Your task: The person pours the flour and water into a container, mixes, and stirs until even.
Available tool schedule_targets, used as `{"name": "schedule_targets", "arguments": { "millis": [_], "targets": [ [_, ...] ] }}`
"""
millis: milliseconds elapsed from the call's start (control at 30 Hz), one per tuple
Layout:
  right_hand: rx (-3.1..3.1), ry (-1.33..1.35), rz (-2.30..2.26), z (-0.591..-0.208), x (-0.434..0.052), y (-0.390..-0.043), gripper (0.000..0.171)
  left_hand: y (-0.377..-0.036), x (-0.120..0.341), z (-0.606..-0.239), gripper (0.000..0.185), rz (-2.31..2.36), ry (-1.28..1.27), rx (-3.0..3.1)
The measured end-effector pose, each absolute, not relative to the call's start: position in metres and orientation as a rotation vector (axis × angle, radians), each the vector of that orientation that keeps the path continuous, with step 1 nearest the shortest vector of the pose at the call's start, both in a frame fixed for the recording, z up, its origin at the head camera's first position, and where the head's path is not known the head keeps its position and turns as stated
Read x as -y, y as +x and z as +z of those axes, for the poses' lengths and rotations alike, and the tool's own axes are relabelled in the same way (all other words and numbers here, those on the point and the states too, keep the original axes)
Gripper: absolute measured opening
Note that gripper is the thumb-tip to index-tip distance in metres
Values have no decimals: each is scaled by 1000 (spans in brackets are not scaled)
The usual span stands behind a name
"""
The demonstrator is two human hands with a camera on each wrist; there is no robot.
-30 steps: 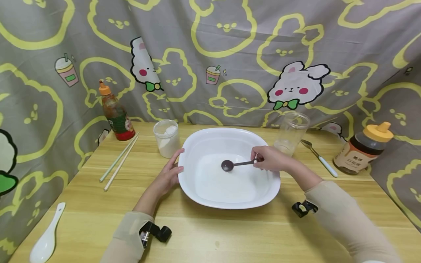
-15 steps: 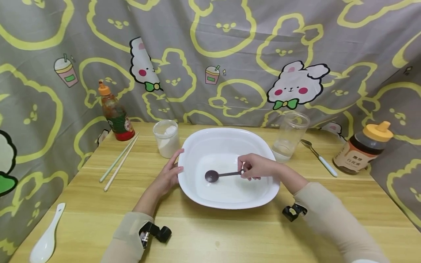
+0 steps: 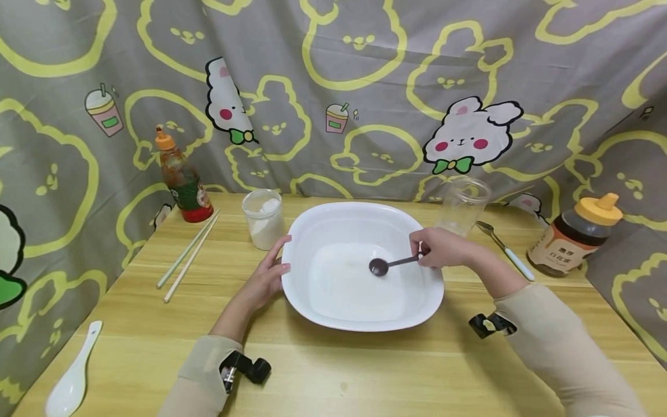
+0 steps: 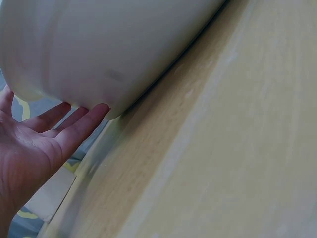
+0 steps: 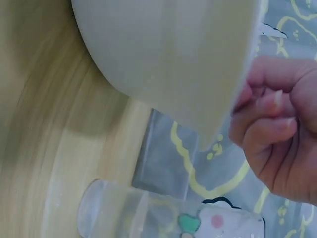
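Right fingers: curled and pinched on the handle end of the dark spoon, above the right rim of the white basin.
Right hand: in a loose fist over the basin's right edge; knuckles folded in the right wrist view, just past the rim.
Dark spoon: handle level, round bowl pointing left, inside the basin right of centre; contact with the basin floor not clear.
Left fingers: straight and relaxed, laid flat against the basin's left outer wall, gripping nothing.
Left hand: on the tabletop at the basin's left rim, thumb near the top edge.
White basin: mid-tabletop, between both hands.
Powder jar: just behind the left hand, near the basin's back left corner.
Clear cup: behind the right hand, near the basin's back right corner.
Metal spoon: flat on the tabletop, right of the cup.
Honey bottle: far right.
Sauce bottle: back left, with chopsticks lying beside it.
White ceramic spoon: front left corner.
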State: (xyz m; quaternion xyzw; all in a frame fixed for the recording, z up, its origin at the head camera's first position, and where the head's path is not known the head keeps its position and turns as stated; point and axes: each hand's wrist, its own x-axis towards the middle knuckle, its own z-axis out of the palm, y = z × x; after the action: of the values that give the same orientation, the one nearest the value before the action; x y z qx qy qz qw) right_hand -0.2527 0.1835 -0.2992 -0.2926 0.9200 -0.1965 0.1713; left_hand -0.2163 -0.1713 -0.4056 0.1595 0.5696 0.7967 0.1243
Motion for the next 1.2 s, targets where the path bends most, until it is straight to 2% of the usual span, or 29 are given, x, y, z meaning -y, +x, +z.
{"name": "schedule_targets", "arguments": {
  "millis": [167,433,700,900,1200],
  "targets": [
    [-2663,-757,-604,-311,-166,-265,9,-216,171,-404,64,2322,454,-1663],
    [-2447,-943,-827,-329,-140,-257,8,-216,171,-405,63,2317,462,-1671],
    [-2358,-1051,-725,-316,-163,-237,11,-218,172,-407,64,2302,528,-1681],
    [-2557,-960,-601,-304,-185,-243,12,-218,173,-408,61,2301,604,-1674],
    [-2668,-884,-621,-317,-163,-258,7,-217,171,-405,63,2305,455,-1687]
  ]
}}
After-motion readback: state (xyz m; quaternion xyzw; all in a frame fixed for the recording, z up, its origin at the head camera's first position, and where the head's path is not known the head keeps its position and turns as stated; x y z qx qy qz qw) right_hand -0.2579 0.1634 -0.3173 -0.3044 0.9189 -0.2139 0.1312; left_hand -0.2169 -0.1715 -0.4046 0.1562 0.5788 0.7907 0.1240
